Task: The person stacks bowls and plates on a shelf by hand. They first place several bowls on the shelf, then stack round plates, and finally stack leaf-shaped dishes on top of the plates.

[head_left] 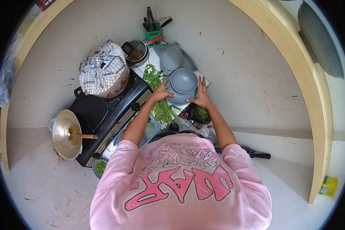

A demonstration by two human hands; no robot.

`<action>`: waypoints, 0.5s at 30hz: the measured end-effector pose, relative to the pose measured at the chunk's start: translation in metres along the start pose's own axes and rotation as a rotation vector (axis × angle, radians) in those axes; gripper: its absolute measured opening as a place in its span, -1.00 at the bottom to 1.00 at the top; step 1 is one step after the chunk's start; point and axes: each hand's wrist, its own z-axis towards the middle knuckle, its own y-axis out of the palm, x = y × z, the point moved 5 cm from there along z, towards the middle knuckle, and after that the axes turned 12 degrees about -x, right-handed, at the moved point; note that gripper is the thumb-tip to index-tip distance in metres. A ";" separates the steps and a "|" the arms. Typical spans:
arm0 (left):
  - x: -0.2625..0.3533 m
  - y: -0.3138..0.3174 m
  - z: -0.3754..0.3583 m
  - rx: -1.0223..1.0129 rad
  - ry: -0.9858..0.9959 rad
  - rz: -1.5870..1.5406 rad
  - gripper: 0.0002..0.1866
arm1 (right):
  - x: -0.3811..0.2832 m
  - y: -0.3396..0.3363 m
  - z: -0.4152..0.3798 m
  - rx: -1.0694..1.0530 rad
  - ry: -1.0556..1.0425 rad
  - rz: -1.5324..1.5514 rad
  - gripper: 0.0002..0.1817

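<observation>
A small grey bowl point(184, 81) stands on a grey plate point(177, 100) at the corner of the white counter. My left hand point(161, 92) is at the left rim of the plate, its fingers spread. On the right side my right hand point(202, 96) lies along the rim, fingers apart, thumb pointing toward the bowl. More grey dishes point(171, 58) are stacked just behind. Leafy green stalks point(163, 111) lie beside and under my left wrist. Below my right hand sits a dark container with chopped greens point(200, 112).
On the left, a black stove point(120, 111) carries a large cloth-covered pot point(105, 73) and a metal wok point(67, 134). A small pan point(136, 51) and a green utensil basket point(153, 36) stand at the back. A blue tray point(151, 129) lies near my body.
</observation>
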 end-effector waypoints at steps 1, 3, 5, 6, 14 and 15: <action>0.003 0.001 0.002 -0.009 -0.001 -0.028 0.39 | 0.001 -0.002 0.005 -0.021 -0.015 0.003 0.78; 0.010 0.003 0.005 0.045 0.001 -0.086 0.44 | 0.005 -0.003 0.014 -0.045 -0.046 0.010 0.79; 0.018 0.005 0.009 0.084 0.001 -0.127 0.46 | 0.012 0.000 0.024 -0.049 -0.094 -0.007 0.79; 0.021 0.006 0.011 0.096 -0.002 -0.137 0.46 | 0.013 0.001 0.029 -0.041 -0.126 -0.026 0.79; 0.016 0.015 0.023 0.138 -0.015 -0.107 0.37 | 0.011 0.001 0.032 -0.003 -0.120 0.119 0.69; 0.015 0.017 0.020 0.155 -0.030 -0.129 0.36 | 0.008 -0.001 0.028 0.004 -0.126 0.107 0.68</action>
